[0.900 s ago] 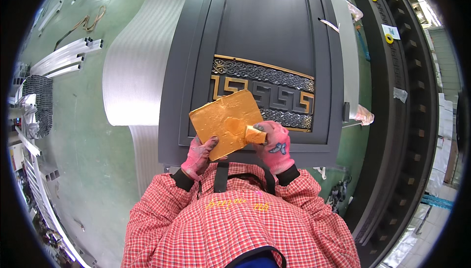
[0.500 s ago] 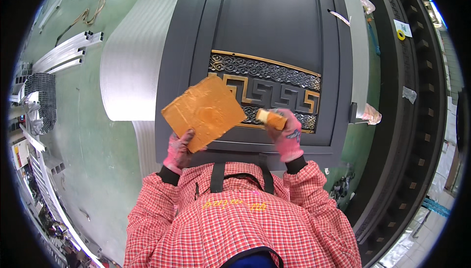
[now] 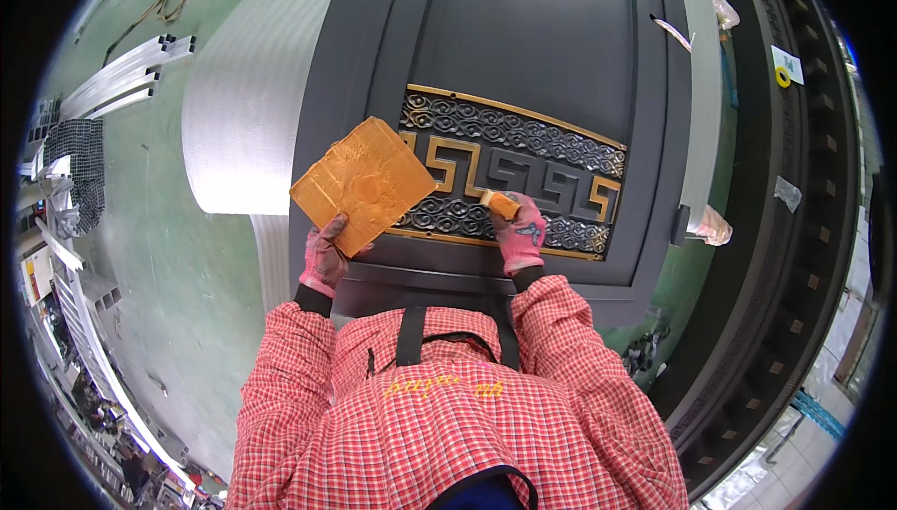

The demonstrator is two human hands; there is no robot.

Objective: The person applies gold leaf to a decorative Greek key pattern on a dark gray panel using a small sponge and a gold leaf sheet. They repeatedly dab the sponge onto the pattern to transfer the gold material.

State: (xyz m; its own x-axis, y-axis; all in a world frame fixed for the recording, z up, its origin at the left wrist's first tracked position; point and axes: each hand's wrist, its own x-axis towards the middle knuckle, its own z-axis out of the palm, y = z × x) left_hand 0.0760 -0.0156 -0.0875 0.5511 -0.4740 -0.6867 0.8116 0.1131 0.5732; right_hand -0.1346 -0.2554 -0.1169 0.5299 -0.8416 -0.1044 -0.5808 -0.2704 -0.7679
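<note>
Over one dark panel [image 3: 519, 34], left hand [image 3: 324, 261] tight on one golden board [image 3: 364, 183], right hand [image 3: 519, 235] around one block [image 3: 503, 205].

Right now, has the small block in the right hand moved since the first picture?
Yes: against the dark door panel, the block has gone up, away from the body, off the gold board and over the lower scrollwork band.

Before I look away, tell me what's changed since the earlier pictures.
The right hand carried the gold-stained block off the gold-coated board and forward to the relief panel; the left hand moved the board left and forward. Nothing was taken up or let go: both holds stayed the same.
</note>
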